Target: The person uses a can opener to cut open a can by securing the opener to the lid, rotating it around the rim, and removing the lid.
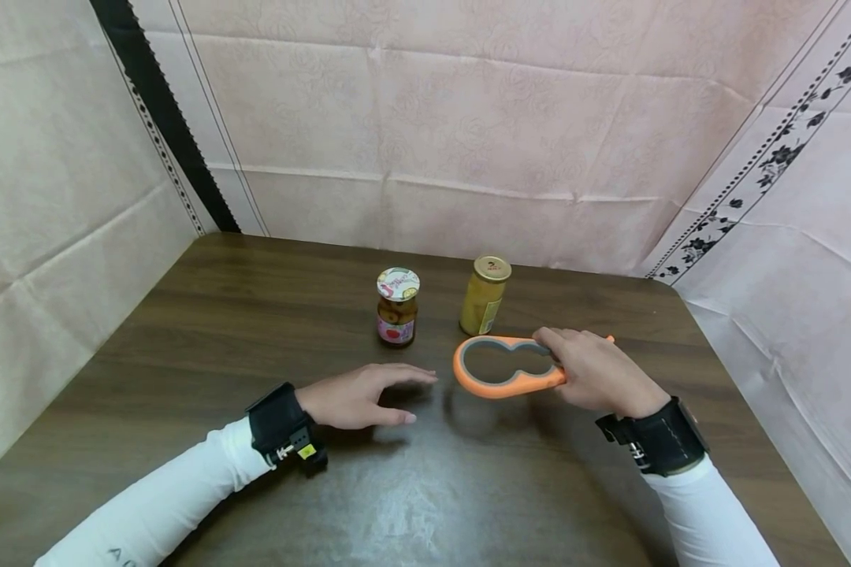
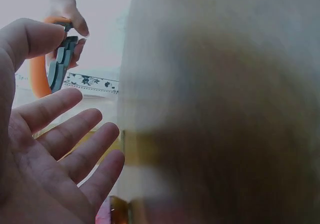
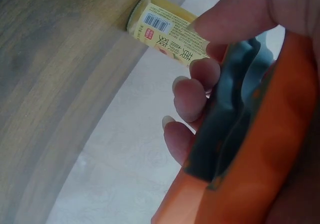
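Note:
My right hand (image 1: 601, 370) grips an orange jar opener (image 1: 505, 388) with a grey, wavy inner lining, its loop pointing left above the table. In the right wrist view, fingers curl round the handles of the jar opener (image 3: 280, 119). Just behind the loop stands a tall jar (image 1: 481, 305) with a gold lid and yellow contents; its label (image 3: 167, 32) shows a barcode. My left hand (image 1: 358, 396) hovers over the table, holding nothing, fingers spread in the left wrist view. Behind it stands a shorter jar (image 1: 397, 315) with a patterned white lid, dark contents and a pink label.
The dark wooden table (image 1: 255, 331) reaches back to a pale cloth wall (image 1: 454, 126). More cloth hangs at the left (image 1: 64, 197) and right (image 1: 808, 315) sides. Both jars stand upright towards the back edge, a short gap between them.

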Demonstrator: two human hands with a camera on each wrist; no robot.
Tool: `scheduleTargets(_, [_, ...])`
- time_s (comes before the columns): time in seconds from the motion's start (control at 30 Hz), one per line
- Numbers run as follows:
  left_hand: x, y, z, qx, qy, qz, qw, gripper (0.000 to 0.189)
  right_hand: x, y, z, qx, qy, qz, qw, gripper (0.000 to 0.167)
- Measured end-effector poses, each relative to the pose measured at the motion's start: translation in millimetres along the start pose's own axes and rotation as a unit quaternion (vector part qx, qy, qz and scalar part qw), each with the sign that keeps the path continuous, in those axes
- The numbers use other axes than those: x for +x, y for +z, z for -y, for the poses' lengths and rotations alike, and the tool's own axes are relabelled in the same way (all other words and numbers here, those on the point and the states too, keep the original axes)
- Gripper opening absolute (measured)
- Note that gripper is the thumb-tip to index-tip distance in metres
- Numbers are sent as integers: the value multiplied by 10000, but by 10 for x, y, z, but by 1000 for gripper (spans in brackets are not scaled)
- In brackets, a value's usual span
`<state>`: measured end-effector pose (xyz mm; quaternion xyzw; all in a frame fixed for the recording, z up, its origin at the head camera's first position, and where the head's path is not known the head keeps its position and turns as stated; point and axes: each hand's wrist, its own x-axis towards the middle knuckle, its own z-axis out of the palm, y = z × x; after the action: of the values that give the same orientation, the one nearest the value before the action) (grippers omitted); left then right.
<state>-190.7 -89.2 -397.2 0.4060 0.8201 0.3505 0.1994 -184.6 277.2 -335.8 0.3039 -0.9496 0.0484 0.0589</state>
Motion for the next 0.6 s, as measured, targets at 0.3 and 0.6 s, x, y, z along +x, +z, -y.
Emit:
scheduleTargets(0.3, [134,56,68,-1312,121,-110,9912,54,-7,-1,-21,115,35,24,9999,42])
scheduleTargets(0.6, [326,80,109,-2441,36,-335,9692,53,-24,-22,-38,209,164,-75,9996,41])
